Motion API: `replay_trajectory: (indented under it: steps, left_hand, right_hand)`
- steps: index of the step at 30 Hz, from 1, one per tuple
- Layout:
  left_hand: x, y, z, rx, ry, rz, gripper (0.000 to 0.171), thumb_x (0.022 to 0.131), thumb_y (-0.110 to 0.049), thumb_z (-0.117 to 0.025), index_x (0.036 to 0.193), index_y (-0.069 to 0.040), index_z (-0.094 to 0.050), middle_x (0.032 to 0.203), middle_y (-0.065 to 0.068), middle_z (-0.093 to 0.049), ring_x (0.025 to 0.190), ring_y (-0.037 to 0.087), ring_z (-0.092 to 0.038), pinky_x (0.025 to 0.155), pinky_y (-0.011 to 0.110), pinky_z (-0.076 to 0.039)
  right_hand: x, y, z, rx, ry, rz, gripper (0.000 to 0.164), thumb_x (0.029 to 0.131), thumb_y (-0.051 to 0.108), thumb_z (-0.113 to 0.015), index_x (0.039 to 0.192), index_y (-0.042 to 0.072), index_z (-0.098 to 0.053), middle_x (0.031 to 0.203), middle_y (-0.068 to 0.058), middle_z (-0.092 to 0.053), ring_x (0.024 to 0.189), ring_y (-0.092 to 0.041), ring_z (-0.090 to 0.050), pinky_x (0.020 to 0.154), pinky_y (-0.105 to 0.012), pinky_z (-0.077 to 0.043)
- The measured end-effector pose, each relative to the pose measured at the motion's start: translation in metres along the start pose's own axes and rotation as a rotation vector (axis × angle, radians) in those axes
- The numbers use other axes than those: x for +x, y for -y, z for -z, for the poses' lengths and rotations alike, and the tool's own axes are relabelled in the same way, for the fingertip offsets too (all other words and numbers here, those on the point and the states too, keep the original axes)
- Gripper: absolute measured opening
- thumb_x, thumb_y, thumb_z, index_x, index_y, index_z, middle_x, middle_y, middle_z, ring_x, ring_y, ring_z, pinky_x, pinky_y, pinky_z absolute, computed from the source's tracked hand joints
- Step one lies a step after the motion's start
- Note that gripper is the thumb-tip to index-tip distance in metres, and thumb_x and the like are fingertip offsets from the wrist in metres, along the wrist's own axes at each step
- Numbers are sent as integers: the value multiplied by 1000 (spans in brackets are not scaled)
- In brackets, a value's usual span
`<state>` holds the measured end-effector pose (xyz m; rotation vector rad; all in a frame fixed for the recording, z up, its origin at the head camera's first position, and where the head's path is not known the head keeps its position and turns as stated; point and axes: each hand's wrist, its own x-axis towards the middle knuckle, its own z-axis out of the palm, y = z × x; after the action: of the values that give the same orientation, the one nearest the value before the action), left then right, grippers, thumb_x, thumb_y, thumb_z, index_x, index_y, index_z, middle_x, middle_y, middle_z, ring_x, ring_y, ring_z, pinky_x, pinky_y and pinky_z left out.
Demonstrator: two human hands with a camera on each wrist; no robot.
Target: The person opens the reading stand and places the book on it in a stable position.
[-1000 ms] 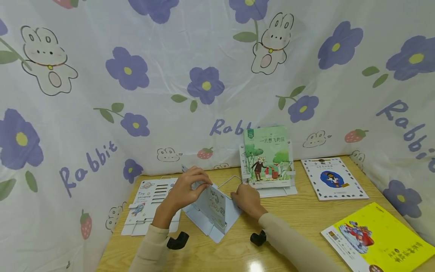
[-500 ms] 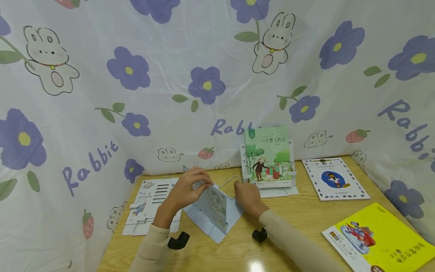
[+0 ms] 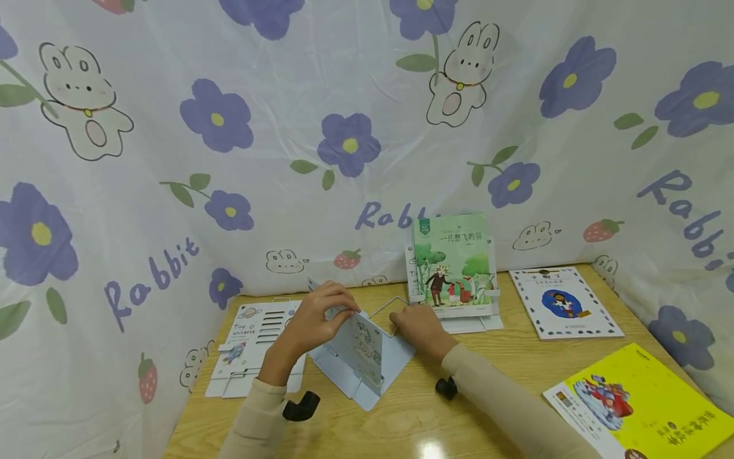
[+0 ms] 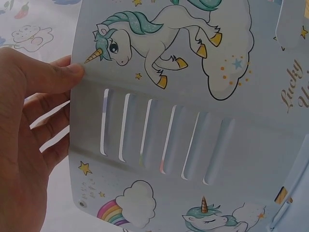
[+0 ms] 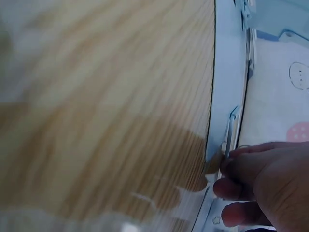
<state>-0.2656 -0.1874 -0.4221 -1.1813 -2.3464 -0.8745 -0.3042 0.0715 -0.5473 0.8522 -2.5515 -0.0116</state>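
Note:
A light blue book stand point(image 3: 367, 350) with a unicorn print stands half unfolded in the middle of the table, its panel tilted up over a base plate point(image 3: 395, 363). My left hand point(image 3: 321, 313) grips the panel's upper edge, thumb on the printed face point(image 4: 159, 72) and fingers behind, as the left wrist view shows. Behind the panel a bent wire support point(image 3: 391, 303) sticks out. My right hand point(image 3: 421, 330) is at this wire, and in the right wrist view its thumb and fingertips point(image 5: 234, 166) pinch the wire rod point(image 5: 230, 130) beside the plate's edge.
A white folded book stand point(image 3: 269, 325) lies at left. Behind my right hand, another stand point(image 3: 493, 320) holds a green book point(image 3: 453, 261) upright. A white-bordered book point(image 3: 559, 299) and a yellow book point(image 3: 648, 395) lie at right. A patterned curtain point(image 3: 287, 210) closes off the back.
My right hand has shifted slightly right and back along the wire, its fingers changing position. The base plate's right corner shows a little further right. My left hand keeps its place on the panel.

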Motion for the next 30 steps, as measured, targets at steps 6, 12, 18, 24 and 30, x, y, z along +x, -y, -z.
replay_trajectory:
  steps: [6, 12, 18, 24, 30]
  left_hand:
    - [1, 0, 0, -1, -7, -5, 20, 90, 1, -82, 97, -18, -82, 104, -3, -75, 99, 16, -65, 86, 37, -57]
    - [0, 2, 0, 7, -12, -22, 21, 90, 1, -82, 97, -18, -82, 104, -3, -74, 99, 16, -65, 85, 36, -57]
    - [1, 3, 0, 1, -16, -37, 19, 89, 2, -82, 96, -16, -82, 103, -2, -75, 99, 17, -66, 85, 36, -57]
    - [3, 1, 1, -10, -13, -27, 17, 90, 2, -82, 96, -14, -82, 103, -1, -75, 99, 18, -66, 85, 36, -57]
    - [1, 3, -1, -10, -9, -23, 19, 90, 2, -81, 97, -16, -82, 103, -2, -75, 99, 17, -66, 85, 36, -57]
  right_hand:
    - [0, -7, -1, -50, -6, 85, 6, 100, 25, -75, 95, 23, -79, 71, 2, -75, 56, -17, -66, 48, -35, -53]
    - [0, -13, -3, -96, -29, 146, 4, 99, 26, -76, 98, 28, -79, 66, 4, -72, 51, -13, -62, 44, -31, -48]
    - [5, -18, -2, -114, -45, 190, 9, 94, 22, -81, 87, 27, -78, 62, 5, -69, 48, -12, -57, 44, -31, -48]
    - [12, -24, 2, -127, 24, 288, 8, 95, 22, -80, 89, 28, -80, 63, 6, -69, 48, -5, -33, 43, -27, -40]
    - [10, -29, -3, -205, 69, 367, 11, 98, 29, -78, 107, 33, -75, 63, 4, -70, 46, -7, -38, 43, -28, -40]
